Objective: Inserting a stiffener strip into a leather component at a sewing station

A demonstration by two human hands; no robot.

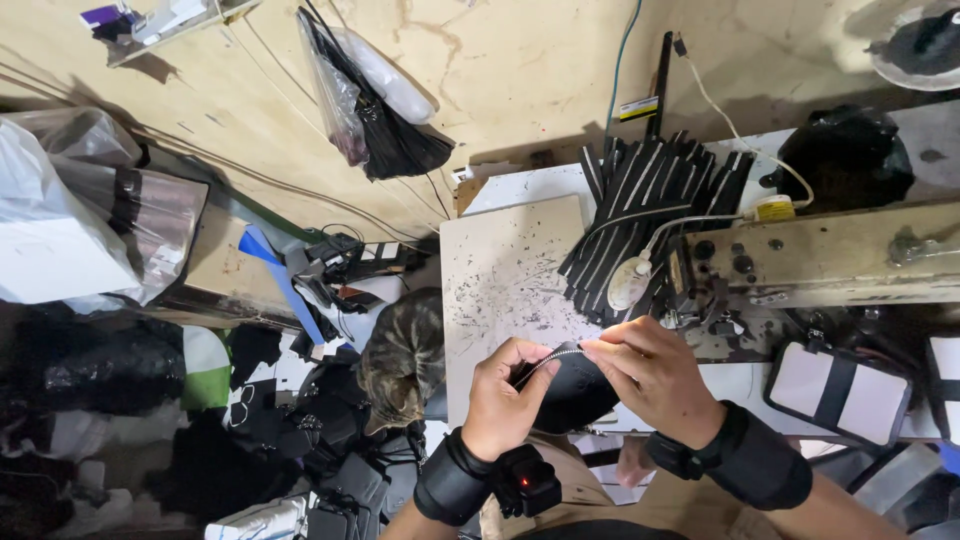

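A tabby cat lies curled just left of the sewing table, among dark scraps on the floor. At the table's near edge, the left hand pinches the end of a black fabric piece with a pale zipper edge, thumb and fingers closed on it. The right hand grips the same piece from the other side, fingertips clamped along its top (both wrists wear black bands). Further back on the table, a pile of black zipper strips sits beside the sewing machine.
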